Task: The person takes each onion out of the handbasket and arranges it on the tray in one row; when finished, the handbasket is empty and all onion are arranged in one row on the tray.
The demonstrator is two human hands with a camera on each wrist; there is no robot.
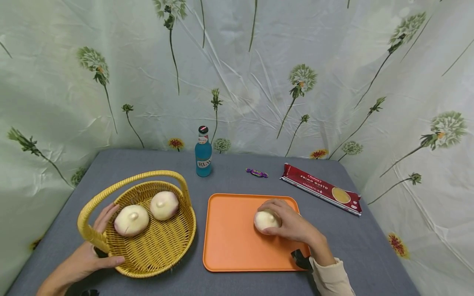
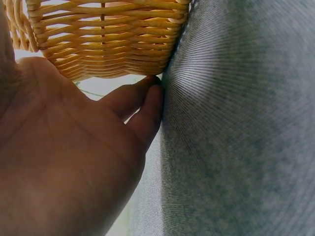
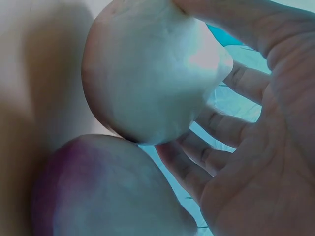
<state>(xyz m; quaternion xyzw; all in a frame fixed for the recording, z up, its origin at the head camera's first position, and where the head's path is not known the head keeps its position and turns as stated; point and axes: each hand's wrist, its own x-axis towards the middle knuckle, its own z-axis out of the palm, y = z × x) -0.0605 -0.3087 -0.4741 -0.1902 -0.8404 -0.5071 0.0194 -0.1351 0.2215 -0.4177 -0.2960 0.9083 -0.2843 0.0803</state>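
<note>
Onions (image 1: pixel 131 220) numbering two already lay in the wicker basket (image 1: pixel 163 250), steadied by the left hand (image 1: pixel 87 257); the right hand's (image 1: pixel 292 225) grip curled round a third onion (image 1: pixel 264 220) on the orange tray (image 1: pixel 229 242).

A staged tabletop set rather than a lived-in room: a creased sheet printed with dandelion heads (image 1: pixel 303 78) hangs as a backdrop on three sides, closing off any view of walls or furniture. In front of it stands a small table under a plain grey cloth (image 1: pixel 370 242). Household groceries are laid out apart from one another as props: a blue drink bottle (image 1: pixel 203 152), a red packet of Primo Gusto spaghetti (image 1: pixel 321 188), a wrapped sweet (image 1: pixel 256 173), an orange plastic tray (image 1: pixel 231 234) and a yellow woven basket (image 1: pixel 155 246) holding two pale onions (image 1: pixel 131 220).
</note>
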